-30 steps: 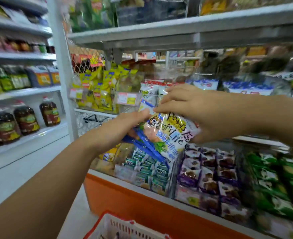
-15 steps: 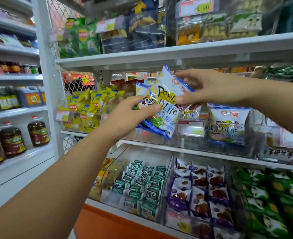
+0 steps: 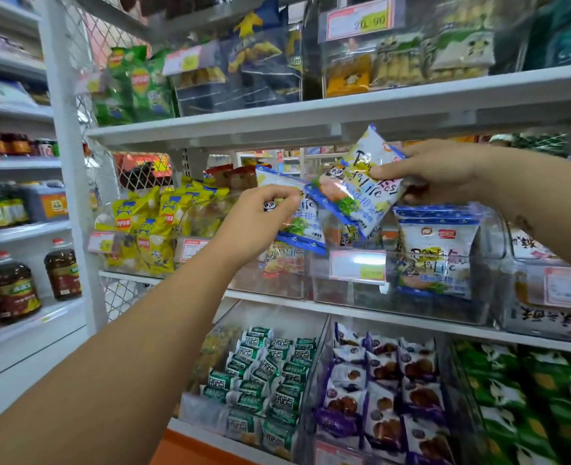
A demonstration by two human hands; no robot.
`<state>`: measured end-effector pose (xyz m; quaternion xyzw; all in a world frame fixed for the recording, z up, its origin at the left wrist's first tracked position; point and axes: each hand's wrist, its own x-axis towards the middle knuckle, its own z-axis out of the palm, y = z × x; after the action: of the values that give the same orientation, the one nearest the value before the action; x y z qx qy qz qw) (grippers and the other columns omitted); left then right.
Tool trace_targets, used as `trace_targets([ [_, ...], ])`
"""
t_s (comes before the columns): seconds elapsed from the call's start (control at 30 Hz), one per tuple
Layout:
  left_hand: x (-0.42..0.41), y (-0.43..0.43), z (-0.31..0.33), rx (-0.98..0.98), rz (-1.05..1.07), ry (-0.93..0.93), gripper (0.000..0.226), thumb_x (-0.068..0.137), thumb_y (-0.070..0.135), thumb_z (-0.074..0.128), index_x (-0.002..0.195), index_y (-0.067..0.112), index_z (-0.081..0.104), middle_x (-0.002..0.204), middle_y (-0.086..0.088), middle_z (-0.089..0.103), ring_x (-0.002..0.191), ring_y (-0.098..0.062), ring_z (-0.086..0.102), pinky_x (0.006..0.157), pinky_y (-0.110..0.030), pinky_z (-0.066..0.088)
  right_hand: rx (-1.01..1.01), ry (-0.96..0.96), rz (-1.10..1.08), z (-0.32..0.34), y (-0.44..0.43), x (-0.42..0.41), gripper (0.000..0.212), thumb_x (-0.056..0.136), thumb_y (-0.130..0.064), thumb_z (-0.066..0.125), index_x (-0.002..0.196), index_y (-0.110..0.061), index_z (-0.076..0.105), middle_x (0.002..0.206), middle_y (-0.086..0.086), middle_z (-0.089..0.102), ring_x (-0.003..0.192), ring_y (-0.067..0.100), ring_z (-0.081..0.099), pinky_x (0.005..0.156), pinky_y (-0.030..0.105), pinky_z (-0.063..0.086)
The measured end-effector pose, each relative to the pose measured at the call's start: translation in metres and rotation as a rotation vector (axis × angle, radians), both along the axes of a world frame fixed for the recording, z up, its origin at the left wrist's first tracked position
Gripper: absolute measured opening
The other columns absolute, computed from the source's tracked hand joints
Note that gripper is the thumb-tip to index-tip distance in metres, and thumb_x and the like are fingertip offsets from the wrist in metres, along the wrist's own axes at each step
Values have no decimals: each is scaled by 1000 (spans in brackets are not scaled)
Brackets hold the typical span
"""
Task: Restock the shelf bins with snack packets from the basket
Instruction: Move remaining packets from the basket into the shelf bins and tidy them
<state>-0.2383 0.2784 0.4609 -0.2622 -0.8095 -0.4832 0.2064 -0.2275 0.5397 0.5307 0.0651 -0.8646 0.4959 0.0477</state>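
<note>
- Head view: my right hand (image 3: 438, 172) pinches one snack packet (image 3: 361, 186), tilted, directly above the clear bin (image 3: 351, 283); my left hand (image 3: 260, 219) grips a second packet (image 3: 305, 226) just left, equally near.

2 white snack packets with blue crimped edges are held up before the middle shelf. The left packet (image 3: 294, 216) tilts down to the right, overlapped by the right packet (image 3: 354, 186), which slants with its top corner up. Below them stands a clear shelf bin (image 3: 351, 286), where matching packets (image 3: 436, 250) stand upright at its right end.
</note>
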Motion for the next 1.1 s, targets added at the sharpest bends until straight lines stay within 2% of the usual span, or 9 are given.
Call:
trace_targets([
  [0.13,-20,7,-4,81,84,-82,16,97,27,57,110,29,66,94,8,67,73,1,62,59,-10,47,84,79,-199,3,20,-36,34,77,-28,80,99,-7,67,102,17,70,75,22,63,66,32,53],
  [0.23,-29,18,-4,137,83,-82,19,98,24,55,113,27,66,90,7,65,75,-8,61,55,-11,44,474,143,-275,-1,14,-61,39,80,-33,78,103,-5,65,96,14,71,77,27,67,74,39,56],
  [0.37,-41,27,-3,158,86,-71,23,99,25,53,118,26,65,89,15,61,63,12,59,50,-4,44,809,98,-196,-16,-8,-93,31,84,-29,74,100,-8,57,89,6,63,68,16,55,55,27,43],
  [0.47,-47,31,-1,159,74,-61,24,100,26,52,120,27,65,92,20,60,61,21,56,51,0,41,988,-10,-172,-27,-15,-119,27,88,-30,69,97,-6,58,91,8,57,64,17,49,54,28,38],
  [0.53,-48,34,1,150,46,-55,25,100,26,51,122,27,64,96,22,60,65,22,57,53,2,40,1023,-62,-166,-31,-14,-131,33,88,-31,70,107,-5,60,94,6,59,71,18,55,63,31,46],
  [0.67,-51,40,0,138,29,-34,26,100,26,51,123,28,63,104,20,59,69,17,60,56,1,42,1155,-56,-161,-45,-10,-155,58,84,-35,74,130,-7,54,126,9,59,105,28,60,92,40,51],
  [0.83,-52,44,-3,136,0,-10,27,100,23,52,125,23,63,127,8,57,72,14,62,60,1,42,1462,133,-282,-58,2,-162,49,80,-52,70,117,-21,58,98,-3,62,94,23,58,82,40,39],
  [0.93,-53,43,-5,126,0,-4,25,100,25,52,122,28,63,133,3,54,73,21,60,60,2,42,1530,177,-327,-60,5,-162,56,73,-63,72,109,-22,58,105,-2,64,104,25,57,94,44,38],
  [1.1,-55,39,-8,122,-3,-32,22,98,29,54,114,41,63,131,3,53,73,16,61,71,-9,44,1493,130,-276,-54,9,-157,87,64,-69,75,134,-25,48,117,-1,64,110,28,58,94,47,36],
])
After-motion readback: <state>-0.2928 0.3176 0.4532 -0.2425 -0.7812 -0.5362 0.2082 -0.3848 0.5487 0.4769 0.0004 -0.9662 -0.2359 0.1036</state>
